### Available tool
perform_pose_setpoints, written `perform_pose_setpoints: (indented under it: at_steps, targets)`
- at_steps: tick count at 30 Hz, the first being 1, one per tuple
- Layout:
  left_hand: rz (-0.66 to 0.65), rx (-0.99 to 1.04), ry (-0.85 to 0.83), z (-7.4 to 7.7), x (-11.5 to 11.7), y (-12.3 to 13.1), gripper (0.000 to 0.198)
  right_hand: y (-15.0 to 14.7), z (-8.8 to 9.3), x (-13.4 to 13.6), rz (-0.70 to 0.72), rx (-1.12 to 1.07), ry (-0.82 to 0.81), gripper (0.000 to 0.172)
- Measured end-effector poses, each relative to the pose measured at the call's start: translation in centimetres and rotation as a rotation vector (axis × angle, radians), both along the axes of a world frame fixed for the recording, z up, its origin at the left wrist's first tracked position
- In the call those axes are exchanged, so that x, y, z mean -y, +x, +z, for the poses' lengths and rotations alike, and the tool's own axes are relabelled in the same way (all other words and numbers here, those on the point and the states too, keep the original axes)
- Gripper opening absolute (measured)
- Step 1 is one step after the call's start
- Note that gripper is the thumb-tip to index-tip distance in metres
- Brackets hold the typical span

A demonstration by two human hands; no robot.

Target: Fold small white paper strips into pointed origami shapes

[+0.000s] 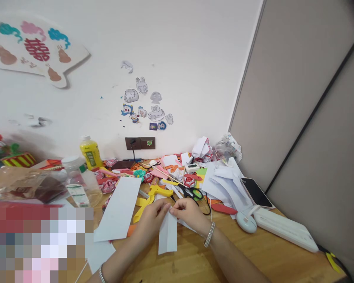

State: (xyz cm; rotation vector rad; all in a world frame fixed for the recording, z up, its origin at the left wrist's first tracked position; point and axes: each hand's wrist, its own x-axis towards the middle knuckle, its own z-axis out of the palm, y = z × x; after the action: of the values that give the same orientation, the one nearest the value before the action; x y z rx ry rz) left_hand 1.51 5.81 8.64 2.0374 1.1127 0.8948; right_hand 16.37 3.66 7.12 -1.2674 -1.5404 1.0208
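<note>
A narrow strip of white paper with a lengthwise crease hangs from my fingertips over the wooden table. My left hand pinches its top edge from the left. From the right, my right hand pinches the same edge, with the fingertips of both hands almost meeting. Just behind my hands lies a yellow hot glue gun, and black-handled scissors rest behind my right hand. To the left a larger white paper sheet lies flat on the table.
A yellow bottle and a clear plastic jar stand at the back left. Paper scraps and rolled paper flowers crowd the back. At right are a phone, a pale mouse-shaped object and a white power strip.
</note>
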Motion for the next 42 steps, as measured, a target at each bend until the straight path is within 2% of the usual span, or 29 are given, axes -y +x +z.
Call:
perform_pose_setpoints:
  at_steps: [9, 16, 20, 23, 30, 36, 39, 42]
  targets:
    - [-0.051, 0.0, 0.008, 0.2, 0.2, 0.0, 0.027, 0.0, 0.0, 0.0, 0.029, 0.094, 0.121, 0.017]
    - [0.069, -0.014, 0.062, 0.7, 0.4, -0.1, 0.027, -0.1, -0.4, -0.3, 0.08, -0.021, 0.066, 0.018]
    - [0.035, -0.075, 0.085, 0.3, 0.4, 0.0, 0.025, 0.1, -0.4, -0.3, -0.038, 0.188, 0.197, 0.014]
    - [0.002, -0.154, 0.128, -0.1, 0.4, 0.0, 0.027, 0.0, 0.0, 0.0, -0.041, 0.379, 0.345, 0.014]
    - [0.056, -0.151, 0.152, -0.1, -0.1, -0.4, 0.027, 0.0, 0.0, 0.0, -0.07, 0.323, 0.322, 0.013]
    - [-0.052, -0.149, 0.122, -0.4, -0.5, -0.6, 0.021, 0.1, 0.4, 0.2, -0.138, 0.599, 0.592, 0.014]
    - [0.022, -0.037, 0.056, -1.1, -1.1, -0.7, 0.021, 0.2, 0.5, 0.7, -0.235, 0.689, 0.76, 0.017]
    - [0.104, 0.17, -0.143, -1.8, -1.7, -0.7, 0.022, 0.2, 0.4, 0.9, -0.161, 0.776, 0.877, 0.022]
